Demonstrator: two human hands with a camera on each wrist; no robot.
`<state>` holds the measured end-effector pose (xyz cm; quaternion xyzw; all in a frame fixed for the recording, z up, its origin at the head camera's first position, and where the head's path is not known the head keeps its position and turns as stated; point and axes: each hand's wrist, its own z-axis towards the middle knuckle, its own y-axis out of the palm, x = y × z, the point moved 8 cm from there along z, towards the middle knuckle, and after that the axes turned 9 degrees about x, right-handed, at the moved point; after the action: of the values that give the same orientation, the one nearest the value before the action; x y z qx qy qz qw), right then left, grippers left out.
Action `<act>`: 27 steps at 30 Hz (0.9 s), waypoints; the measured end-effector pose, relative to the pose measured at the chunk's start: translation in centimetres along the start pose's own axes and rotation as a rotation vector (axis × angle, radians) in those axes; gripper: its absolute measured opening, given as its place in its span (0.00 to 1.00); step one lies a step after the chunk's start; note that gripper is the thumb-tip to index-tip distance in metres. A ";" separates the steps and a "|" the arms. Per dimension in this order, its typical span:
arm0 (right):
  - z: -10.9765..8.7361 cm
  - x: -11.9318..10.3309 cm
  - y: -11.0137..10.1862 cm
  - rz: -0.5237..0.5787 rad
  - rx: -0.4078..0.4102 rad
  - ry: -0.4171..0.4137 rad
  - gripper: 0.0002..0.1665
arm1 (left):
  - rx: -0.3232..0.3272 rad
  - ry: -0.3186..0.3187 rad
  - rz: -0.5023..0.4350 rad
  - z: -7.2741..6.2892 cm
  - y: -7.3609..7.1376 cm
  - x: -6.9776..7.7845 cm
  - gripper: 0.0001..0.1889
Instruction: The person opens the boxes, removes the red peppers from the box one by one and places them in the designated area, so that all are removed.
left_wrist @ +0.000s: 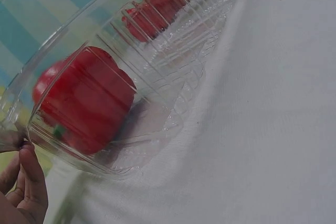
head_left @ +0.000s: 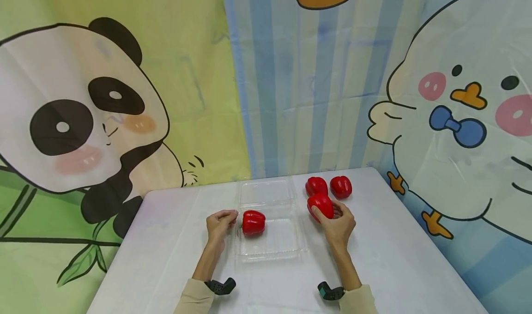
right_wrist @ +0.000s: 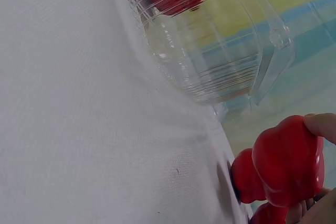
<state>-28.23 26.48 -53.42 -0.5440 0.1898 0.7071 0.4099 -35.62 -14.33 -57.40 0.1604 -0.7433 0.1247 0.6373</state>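
A clear plastic clamshell box lies on the table with its lid folded back. One red bell pepper sits in its left side, a green stem end showing in the left wrist view. My left hand pinches the box's left rim between thumb and fingertips. To the right of the box, my right hand grips a second red bell pepper, held above the table with the thumb across its near side. Right behind that pepper are two more red bell peppers, one at left and one at right.
A white cloth covers the table. Behind it hangs a curtain printed with a panda and a white bird. Black cameras are strapped to both wrists, the left camera and the right camera.
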 end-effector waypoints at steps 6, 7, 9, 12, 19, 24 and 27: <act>0.0 0.6 -0.3 0.001 0.025 0.034 0.39 | -0.005 -0.001 -0.006 -0.1 0.0 -0.1 0.13; 0.0 0.7 -0.3 0.000 0.025 0.036 0.39 | -0.007 0.001 -0.008 -0.1 0.0 -0.1 0.13; 0.0 0.8 -0.3 0.002 0.028 0.039 0.40 | -0.009 0.004 -0.010 -0.1 0.0 0.0 0.13; -0.1 1.0 -0.2 0.008 0.033 0.044 0.40 | -0.010 0.007 -0.011 0.0 0.0 0.0 0.13; -0.4 1.5 -0.1 0.007 0.056 0.076 0.41 | -0.008 0.010 -0.011 -0.1 -0.1 0.3 0.13; -0.6 1.7 -0.1 -0.012 0.070 0.094 0.41 | -0.004 0.010 -0.008 -0.1 -0.1 0.2 0.13; -0.6 1.9 -0.2 -0.012 0.077 0.105 0.41 | -0.007 0.003 0.000 0.0 0.0 -0.1 0.13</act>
<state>-27.80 26.87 -55.34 -0.5652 0.2350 0.6673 0.4243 -35.58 -14.32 -57.48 0.1580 -0.7427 0.1226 0.6390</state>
